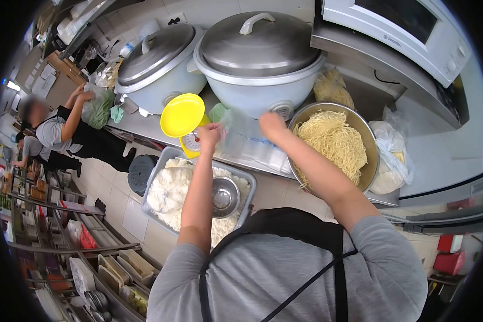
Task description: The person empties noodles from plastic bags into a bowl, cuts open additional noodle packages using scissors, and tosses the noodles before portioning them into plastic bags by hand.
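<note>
Above the counter edge, a clear plastic bag (237,135) spans the gap between my hands. My left hand (210,135) is closed, pinching the bag's left side beside a yellow kitchen scale (182,116). At the bag's upper right, my right hand (272,126) is closed on it with curled fingers, in front of the large rice cooker (252,88); its fingertips are partly hidden. More flat clear plastic (273,155) lies on the counter below. To the right, pale yellow noodles (335,142) fill a wide metal bowl (373,163).
A grey tub (152,181) below my left arm holds white rice, a filled bag and a metal bowl (225,197). A second cooker (158,80) stands left. Filled bags (389,155) sit right, under a microwave shelf (381,67). Another person (64,126) handles a green-filled bag.
</note>
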A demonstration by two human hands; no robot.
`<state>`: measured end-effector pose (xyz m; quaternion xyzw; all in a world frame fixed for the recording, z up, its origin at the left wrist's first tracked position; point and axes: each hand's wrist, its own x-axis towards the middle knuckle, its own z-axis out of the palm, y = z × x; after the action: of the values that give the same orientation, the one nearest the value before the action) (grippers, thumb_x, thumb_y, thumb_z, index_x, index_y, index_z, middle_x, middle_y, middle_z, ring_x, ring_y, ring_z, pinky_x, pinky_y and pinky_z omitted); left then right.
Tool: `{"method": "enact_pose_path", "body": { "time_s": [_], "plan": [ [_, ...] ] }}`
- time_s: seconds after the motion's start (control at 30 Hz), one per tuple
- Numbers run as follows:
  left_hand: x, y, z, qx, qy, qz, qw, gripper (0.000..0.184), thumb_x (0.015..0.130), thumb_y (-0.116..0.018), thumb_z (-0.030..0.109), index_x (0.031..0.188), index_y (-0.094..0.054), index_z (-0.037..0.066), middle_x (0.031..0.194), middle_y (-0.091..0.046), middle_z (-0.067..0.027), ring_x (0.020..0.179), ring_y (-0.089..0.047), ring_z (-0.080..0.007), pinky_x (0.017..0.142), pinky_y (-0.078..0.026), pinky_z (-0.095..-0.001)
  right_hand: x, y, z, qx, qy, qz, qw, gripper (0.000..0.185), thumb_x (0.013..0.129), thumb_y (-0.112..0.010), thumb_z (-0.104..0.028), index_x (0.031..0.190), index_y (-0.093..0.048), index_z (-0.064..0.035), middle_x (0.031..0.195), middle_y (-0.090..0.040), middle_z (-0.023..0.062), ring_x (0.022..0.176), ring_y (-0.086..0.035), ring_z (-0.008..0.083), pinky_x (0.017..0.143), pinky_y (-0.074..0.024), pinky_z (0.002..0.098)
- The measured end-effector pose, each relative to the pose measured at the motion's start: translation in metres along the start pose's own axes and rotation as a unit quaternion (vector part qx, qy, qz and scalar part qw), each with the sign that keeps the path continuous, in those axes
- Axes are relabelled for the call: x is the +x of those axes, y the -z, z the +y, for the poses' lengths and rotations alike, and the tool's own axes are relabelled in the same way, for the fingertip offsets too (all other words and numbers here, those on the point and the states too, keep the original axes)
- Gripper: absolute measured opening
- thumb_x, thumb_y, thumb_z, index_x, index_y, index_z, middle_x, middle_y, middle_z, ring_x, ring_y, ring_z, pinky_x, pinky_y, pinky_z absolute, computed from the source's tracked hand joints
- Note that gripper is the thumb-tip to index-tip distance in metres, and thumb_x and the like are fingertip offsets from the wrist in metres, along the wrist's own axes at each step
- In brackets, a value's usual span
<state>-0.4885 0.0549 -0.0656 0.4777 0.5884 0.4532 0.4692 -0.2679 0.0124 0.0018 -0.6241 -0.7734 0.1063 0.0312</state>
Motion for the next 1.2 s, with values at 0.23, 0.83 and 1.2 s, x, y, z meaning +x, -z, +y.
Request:
{"method": "enact_pose_path", "body": {
  "time_s": [0.23,0.83,1.2],
  "plan": [
    [-0.049,0.041,0.137,-0.044,-0.175,0.058,0.982,0.012,0.081,-0.059,0.01,0.089,-0.065,0.003,0.074,-0.062,-0.0013,0.061,-0.053,-0.0056,0.054,-0.041,-0.0193,0.024,-0.095,0.012,-0.036,0.099,-0.228,0.968,0.038,0.075,-0.05,-0.008,0.112,-0.056,-0.0145,0.108,-0.057,0.0171,0.101,-0.055,0.0293,0.086,-0.0432,0.0415],
    [-0.146,-0.13,0.149,-0.162,-0.094,-0.394,0.9,0.02,0.076,-0.06,0.004,0.094,-0.051,0.006,0.068,-0.05,0.0043,0.058,-0.042,-0.0038,0.05,-0.032,-0.0201,-0.106,0.077,0.145,0.394,-0.043,0.239,0.887,0.023,0.072,-0.069,-0.022,0.079,-0.056,-0.0038,0.073,-0.057,0.001,0.065,-0.052,0.0095,0.058,-0.0425,0.024],
    [-0.127,-0.074,0.113,-0.021,-0.125,-0.193,0.973,0.016,0.076,-0.063,0.006,0.09,-0.057,0.006,0.065,-0.046,0.009,0.055,-0.036,0.0005,0.048,-0.025,-0.0168,-0.189,0.008,0.078,0.322,0.046,-0.147,0.934,0.022,0.069,-0.062,-0.014,0.089,-0.057,-0.0065,0.095,-0.059,0.0096,0.09,-0.056,0.0224,0.077,-0.045,0.032]
  ]
}}
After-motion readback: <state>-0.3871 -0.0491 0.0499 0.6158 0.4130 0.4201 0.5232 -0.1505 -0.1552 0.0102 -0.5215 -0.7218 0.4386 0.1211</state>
